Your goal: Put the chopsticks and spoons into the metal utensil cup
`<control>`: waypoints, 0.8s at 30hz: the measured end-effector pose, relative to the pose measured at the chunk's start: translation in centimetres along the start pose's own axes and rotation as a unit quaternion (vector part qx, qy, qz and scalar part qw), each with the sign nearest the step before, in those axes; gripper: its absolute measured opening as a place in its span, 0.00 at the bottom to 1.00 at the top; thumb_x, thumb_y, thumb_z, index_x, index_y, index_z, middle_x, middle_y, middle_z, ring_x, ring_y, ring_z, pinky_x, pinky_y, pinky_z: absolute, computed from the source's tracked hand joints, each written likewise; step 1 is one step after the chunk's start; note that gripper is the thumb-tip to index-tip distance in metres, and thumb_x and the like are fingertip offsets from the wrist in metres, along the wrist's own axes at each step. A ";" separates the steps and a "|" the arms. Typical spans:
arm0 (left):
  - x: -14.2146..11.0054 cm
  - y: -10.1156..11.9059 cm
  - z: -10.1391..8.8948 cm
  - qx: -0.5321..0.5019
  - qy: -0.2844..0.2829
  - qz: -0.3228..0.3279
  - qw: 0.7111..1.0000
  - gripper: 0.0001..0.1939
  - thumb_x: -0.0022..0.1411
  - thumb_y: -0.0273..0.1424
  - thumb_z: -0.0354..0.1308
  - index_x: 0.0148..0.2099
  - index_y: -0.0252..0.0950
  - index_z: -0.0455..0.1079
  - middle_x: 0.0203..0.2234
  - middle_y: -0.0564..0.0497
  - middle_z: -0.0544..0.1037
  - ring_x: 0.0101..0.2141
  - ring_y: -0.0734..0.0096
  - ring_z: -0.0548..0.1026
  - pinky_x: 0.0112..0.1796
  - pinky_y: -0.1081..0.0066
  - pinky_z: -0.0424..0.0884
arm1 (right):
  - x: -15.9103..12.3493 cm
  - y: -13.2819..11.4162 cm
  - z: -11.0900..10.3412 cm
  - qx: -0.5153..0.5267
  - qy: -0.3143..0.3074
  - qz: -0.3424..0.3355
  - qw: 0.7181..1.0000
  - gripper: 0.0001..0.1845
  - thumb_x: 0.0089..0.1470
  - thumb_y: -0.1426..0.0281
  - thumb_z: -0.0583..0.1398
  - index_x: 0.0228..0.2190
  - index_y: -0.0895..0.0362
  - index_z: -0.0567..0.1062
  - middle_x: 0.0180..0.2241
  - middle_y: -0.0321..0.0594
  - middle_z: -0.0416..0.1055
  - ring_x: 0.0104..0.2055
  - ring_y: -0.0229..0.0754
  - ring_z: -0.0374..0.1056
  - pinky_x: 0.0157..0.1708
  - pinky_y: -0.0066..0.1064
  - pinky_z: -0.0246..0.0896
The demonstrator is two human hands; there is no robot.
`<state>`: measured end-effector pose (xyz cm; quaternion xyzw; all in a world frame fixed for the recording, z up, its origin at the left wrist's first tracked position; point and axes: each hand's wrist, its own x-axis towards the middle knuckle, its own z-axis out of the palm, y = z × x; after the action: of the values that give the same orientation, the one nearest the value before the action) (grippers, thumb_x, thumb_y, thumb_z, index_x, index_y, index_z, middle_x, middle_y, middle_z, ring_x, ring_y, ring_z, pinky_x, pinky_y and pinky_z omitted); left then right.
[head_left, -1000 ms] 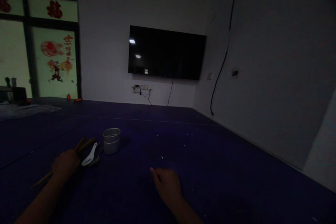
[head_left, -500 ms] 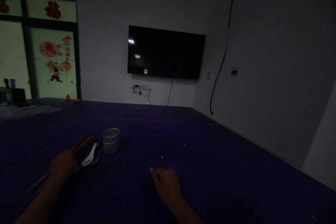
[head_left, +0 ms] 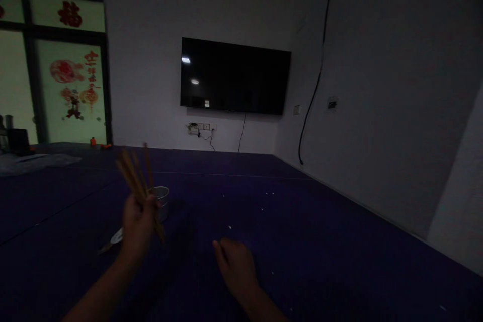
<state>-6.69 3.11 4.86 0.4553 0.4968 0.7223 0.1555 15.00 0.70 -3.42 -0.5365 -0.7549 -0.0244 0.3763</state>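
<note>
My left hand (head_left: 138,221) is raised above the dark blue table (head_left: 320,241), closed around a bundle of wooden chopsticks (head_left: 133,173) that stand nearly upright and lean left. Just behind that hand stands a small grey metal cup (head_left: 163,200), partly hidden by it. A white spoon (head_left: 116,236) and a metal spoon beside it lie on the table left of the hand. My right hand (head_left: 236,264) rests on the table with its fingers loosely bent and nothing in it.
A black wall screen (head_left: 234,76) hangs ahead, with sockets and a cable below it. A window with red paper decorations (head_left: 71,80) is at the left. Dark items stand at the far left table edge (head_left: 15,141). A white wall runs along the right.
My left hand has lifted the chopsticks off the table and swung them upright, moving right in front of the cup. My right hand has stayed put.
</note>
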 end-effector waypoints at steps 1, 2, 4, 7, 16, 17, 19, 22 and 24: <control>-1.4 -0.4 1.4 -0.058 -0.067 -0.047 0.995 0.14 0.53 0.42 0.54 0.37 0.37 0.64 0.22 0.57 0.68 0.23 0.74 0.67 0.25 0.75 0.64 | 0.0 0.0 -0.1 0.034 0.002 -0.006 0.999 0.22 0.62 0.65 0.46 0.29 0.54 0.76 0.27 0.39 0.75 0.29 0.39 0.71 0.29 0.27 0.59; -2.8 -1.0 2.7 -0.097 -0.142 -0.102 0.980 0.15 0.51 0.42 0.58 0.35 0.36 0.65 0.20 0.57 0.68 0.22 0.75 0.67 0.25 0.75 0.63 | 0.0 0.0 -0.1 0.068 0.005 -0.013 0.998 0.20 0.62 0.67 0.46 0.35 0.54 0.77 0.33 0.41 0.76 0.34 0.40 0.71 0.35 0.28 0.62; -5.3 -2.5 4.7 -0.145 -0.253 -0.209 0.933 0.15 0.46 0.40 0.63 0.31 0.34 0.67 0.17 0.57 0.68 0.19 0.76 0.65 0.23 0.76 0.61 | 0.1 0.1 -0.1 0.127 0.006 -0.024 0.992 0.19 0.62 0.69 0.46 0.47 0.55 0.72 0.44 0.43 0.73 0.46 0.42 0.69 0.45 0.32 0.61; -7.7 -4.6 6.2 -0.203 -0.295 -0.303 0.883 0.14 0.44 0.36 0.66 0.31 0.34 0.69 0.17 0.56 0.70 0.19 0.78 0.66 0.23 0.76 0.61 | 0.2 0.2 0.1 0.189 -0.033 -0.043 0.981 0.22 0.61 0.72 0.47 0.54 0.55 0.67 0.49 0.44 0.70 0.52 0.42 0.65 0.51 0.35 0.59; -8.1 -6.7 5.9 -0.279 -0.325 -0.417 0.802 0.15 0.39 0.28 0.68 0.33 0.34 0.71 0.22 0.52 0.76 0.24 0.71 0.74 0.28 0.74 0.67 | 0.4 0.1 0.7 0.248 -0.095 -0.084 0.960 0.30 0.53 0.83 0.48 0.55 0.52 0.65 0.55 0.42 0.65 0.57 0.41 0.59 0.57 0.40 0.53; -8.1 -6.8 5.9 -0.279 -0.327 -0.421 0.799 0.15 0.40 0.28 0.68 0.34 0.34 0.72 0.22 0.52 0.77 0.24 0.70 0.75 0.28 0.73 0.68 | 0.4 0.1 0.6 0.249 -0.102 -0.087 0.959 0.32 0.51 0.84 0.48 0.56 0.51 0.64 0.55 0.41 0.64 0.58 0.41 0.59 0.58 0.39 0.53; -8.2 -6.9 5.9 -0.279 -0.333 -0.425 0.794 0.14 0.42 0.29 0.67 0.35 0.34 0.72 0.23 0.52 0.77 0.25 0.68 0.75 0.29 0.72 0.68 | 0.5 0.1 0.4 0.251 -0.111 -0.089 0.958 0.35 0.48 0.85 0.48 0.56 0.51 0.64 0.55 0.40 0.64 0.57 0.40 0.59 0.58 0.38 0.53; -8.4 -7.0 5.9 -0.278 -0.339 -0.428 0.790 0.14 0.44 0.31 0.66 0.35 0.34 0.72 0.25 0.50 0.78 0.26 0.66 0.76 0.30 0.71 0.69 | 0.6 0.1 0.0 0.241 -0.122 -0.090 0.958 0.37 0.45 0.86 0.49 0.55 0.50 0.66 0.54 0.39 0.66 0.56 0.41 0.61 0.57 0.38 0.54; -8.6 -7.1 6.0 -0.273 -0.340 -0.425 0.793 0.14 0.45 0.32 0.65 0.36 0.34 0.72 0.25 0.49 0.78 0.26 0.65 0.76 0.31 0.70 0.69 | 0.5 0.2 -0.1 0.228 -0.128 -0.092 0.961 0.36 0.45 0.86 0.50 0.54 0.50 0.67 0.53 0.39 0.67 0.54 0.42 0.63 0.55 0.38 0.56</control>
<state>1.15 3.97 -4.99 0.3530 0.3372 0.4884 0.7233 15.14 1.20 -3.13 -0.3637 -0.8285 0.1829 0.3846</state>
